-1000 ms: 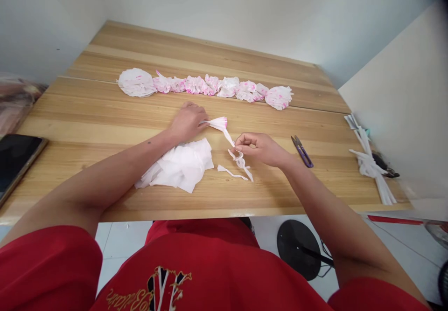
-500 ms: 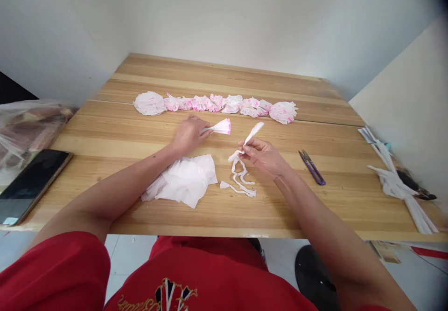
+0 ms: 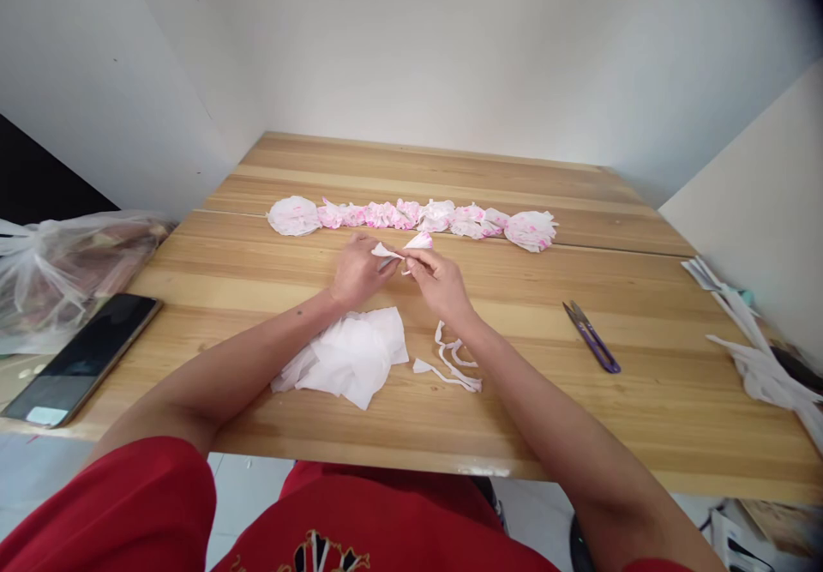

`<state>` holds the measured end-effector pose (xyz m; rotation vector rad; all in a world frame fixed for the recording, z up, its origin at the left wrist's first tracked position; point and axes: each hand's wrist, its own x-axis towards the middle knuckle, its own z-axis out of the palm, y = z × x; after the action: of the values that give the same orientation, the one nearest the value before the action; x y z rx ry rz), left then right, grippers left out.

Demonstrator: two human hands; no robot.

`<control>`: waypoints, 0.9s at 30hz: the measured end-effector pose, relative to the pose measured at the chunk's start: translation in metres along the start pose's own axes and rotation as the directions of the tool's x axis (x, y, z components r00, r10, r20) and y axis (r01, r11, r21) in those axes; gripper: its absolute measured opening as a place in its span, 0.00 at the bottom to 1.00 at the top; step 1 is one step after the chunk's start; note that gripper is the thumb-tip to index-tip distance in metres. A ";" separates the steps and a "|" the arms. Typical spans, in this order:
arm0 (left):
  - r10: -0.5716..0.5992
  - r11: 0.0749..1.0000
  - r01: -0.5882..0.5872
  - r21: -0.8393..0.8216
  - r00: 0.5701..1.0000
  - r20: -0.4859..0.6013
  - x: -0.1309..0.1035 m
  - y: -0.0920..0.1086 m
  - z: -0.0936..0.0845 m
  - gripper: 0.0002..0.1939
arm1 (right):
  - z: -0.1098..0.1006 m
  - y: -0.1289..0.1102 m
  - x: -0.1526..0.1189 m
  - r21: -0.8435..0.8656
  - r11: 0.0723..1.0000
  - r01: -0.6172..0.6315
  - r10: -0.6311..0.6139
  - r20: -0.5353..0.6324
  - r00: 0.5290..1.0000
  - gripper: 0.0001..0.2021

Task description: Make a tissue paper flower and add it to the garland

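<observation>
Between my two hands is a folded bunch of white tissue paper with a pink edge [image 3: 421,241]. My left hand [image 3: 362,270] is closed on its gathered part. My right hand [image 3: 441,283] pinches a thin white paper strip [image 3: 386,251] that lies across the bunch, its end sticking out above my left fingers. Below my left wrist lies a pile of white tissue sheets [image 3: 360,353]. More twisted white strips [image 3: 450,370] rest on the wood under my right forearm. Behind my hands runs a row of crumpled pink-and-white paper flowers [image 3: 405,213].
Purple-handled thread snips [image 3: 592,339] lie to the right on the wooden table [image 3: 514,418]. Several white paper strips [image 3: 759,358] sit at the right edge. A phone [image 3: 81,358] and a clear plastic bag [image 3: 77,276] are at the left. Walls stand behind.
My right hand has moved left and up to my left hand, bringing the strip against the folded paper bunch. The whole view has shifted slightly.
</observation>
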<state>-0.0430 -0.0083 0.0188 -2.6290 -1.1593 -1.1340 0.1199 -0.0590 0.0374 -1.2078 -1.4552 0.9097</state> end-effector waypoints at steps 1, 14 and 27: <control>-0.005 1.000 0.004 0.012 1.000 0.010 0.000 0.000 -0.001 0.13 | 0.004 0.000 0.002 -0.013 1.000 0.022 -0.023 -0.039 0.999 0.11; 0.030 1.000 -0.031 0.007 0.998 0.057 0.003 0.008 -0.009 0.18 | 0.017 0.003 0.005 0.275 0.950 -0.150 0.206 -0.189 0.960 0.11; 0.045 0.998 -0.044 -0.040 0.999 0.019 -0.003 -0.002 0.000 0.13 | 0.019 0.007 -0.003 0.057 0.998 0.035 -0.020 -0.242 0.970 0.08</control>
<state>-0.0458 -0.0090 0.0166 -2.6871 -1.0869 -1.1371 0.1035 -0.0598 0.0255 -1.2047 -1.2381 0.7543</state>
